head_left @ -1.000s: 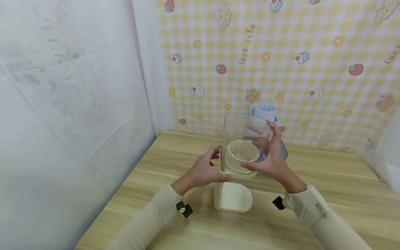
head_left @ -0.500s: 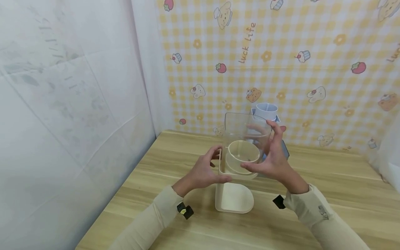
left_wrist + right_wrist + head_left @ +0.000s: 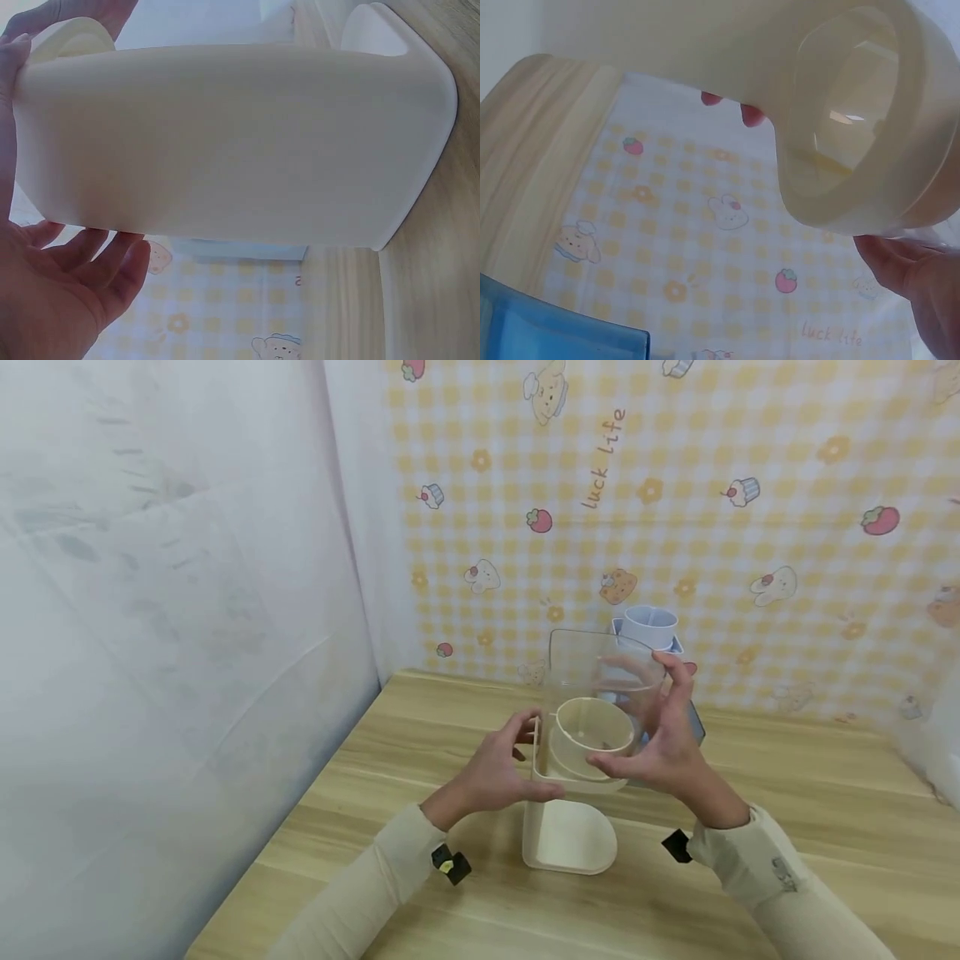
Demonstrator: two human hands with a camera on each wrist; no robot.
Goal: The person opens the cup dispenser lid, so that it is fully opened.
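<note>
A cream plastic stand (image 3: 576, 839) stands upright on the wooden table, with a rounded foot below and a cup-like round opening at its top. My left hand (image 3: 491, 772) grips the upper left of it, thumb in front and fingers behind. In the left wrist view the stand's smooth back (image 3: 232, 142) fills the middle. A clear, open-topped container (image 3: 573, 660) sits at the top of the stand. My right hand (image 3: 667, 752) holds it from the right, thumb in front and fingers spread around the far side. The right wrist view shows the hollow underside rim (image 3: 919, 112).
Behind my right hand stands a light blue object with a round top (image 3: 651, 625), partly hidden by the container. A white curtain (image 3: 225, 568) hangs along the left, and a yellow checked cloth (image 3: 480, 527) covers the back. The wooden table (image 3: 420, 718) extends around the stand.
The head view has turned slightly, so everything sits a little further right in it. Both hands keep the same hold, and the stand and container show no clear movement.
</note>
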